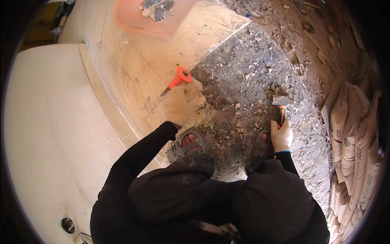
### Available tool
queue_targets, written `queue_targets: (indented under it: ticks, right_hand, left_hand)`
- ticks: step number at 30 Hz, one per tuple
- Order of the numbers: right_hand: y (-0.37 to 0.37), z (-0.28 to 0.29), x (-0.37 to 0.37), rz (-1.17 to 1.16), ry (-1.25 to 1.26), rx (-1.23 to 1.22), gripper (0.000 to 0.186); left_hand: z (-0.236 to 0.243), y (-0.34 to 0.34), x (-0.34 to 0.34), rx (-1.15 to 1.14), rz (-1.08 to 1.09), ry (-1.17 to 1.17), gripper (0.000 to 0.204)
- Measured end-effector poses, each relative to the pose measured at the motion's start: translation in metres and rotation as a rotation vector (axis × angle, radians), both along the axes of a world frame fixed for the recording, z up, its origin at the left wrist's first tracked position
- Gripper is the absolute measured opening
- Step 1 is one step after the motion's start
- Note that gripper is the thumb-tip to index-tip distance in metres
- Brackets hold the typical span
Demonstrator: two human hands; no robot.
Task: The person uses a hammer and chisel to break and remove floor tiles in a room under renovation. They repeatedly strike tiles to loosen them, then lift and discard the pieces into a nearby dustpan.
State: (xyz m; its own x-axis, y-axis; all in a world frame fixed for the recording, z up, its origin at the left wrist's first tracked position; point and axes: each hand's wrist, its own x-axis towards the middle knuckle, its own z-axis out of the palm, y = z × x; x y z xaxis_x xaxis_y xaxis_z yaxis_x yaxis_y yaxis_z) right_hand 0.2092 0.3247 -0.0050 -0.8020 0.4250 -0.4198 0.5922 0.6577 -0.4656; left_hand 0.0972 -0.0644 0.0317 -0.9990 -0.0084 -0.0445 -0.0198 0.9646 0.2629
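My left hand [181,102], in a dusty pale glove, grips a chisel [175,82] with an orange hand guard, its steel tip pointing down-left onto the beige floor tile [134,77]. My right hand [281,135], in a white glove, holds a hammer [280,105] by its orange and black handle, the metal head resting low over the rubble. Both feet in sandals stand on the broken grey mortar bed [248,77] between the hands.
An orange tub [134,18] holding tile shards sits at the top. Stacked cement sacks [353,138] line the right side. A white wall or panel [48,122] fills the left. Debris and wood scraps lie at the upper right.
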Motion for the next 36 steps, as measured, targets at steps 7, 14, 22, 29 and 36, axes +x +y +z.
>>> queue_targets:
  ticks: [7,14,22,29,36]
  right_hand:
    - [-0.002,-0.006,0.002,-0.038,0.026,0.014,0.044]
    - [0.000,-0.007,0.001,0.026,-0.008,0.070,0.046]
    - [0.000,-0.008,0.000,0.042,0.049,0.055,0.045]
    - [0.002,-0.012,0.001,0.028,0.069,0.035,0.045]
    - [0.004,-0.014,0.003,0.025,0.032,0.061,0.046]
  left_hand:
    - [0.001,-0.004,0.017,-0.054,-0.248,-0.190,0.052]
    - [-0.006,-0.021,0.001,0.121,-0.343,-0.298,0.032]
    - [0.005,-0.048,-0.103,0.502,-0.140,-0.173,0.037]
    - [0.021,-0.092,-0.200,0.582,0.343,0.262,0.057]
    - [-0.008,-0.083,-0.096,0.214,0.145,-0.218,0.071]
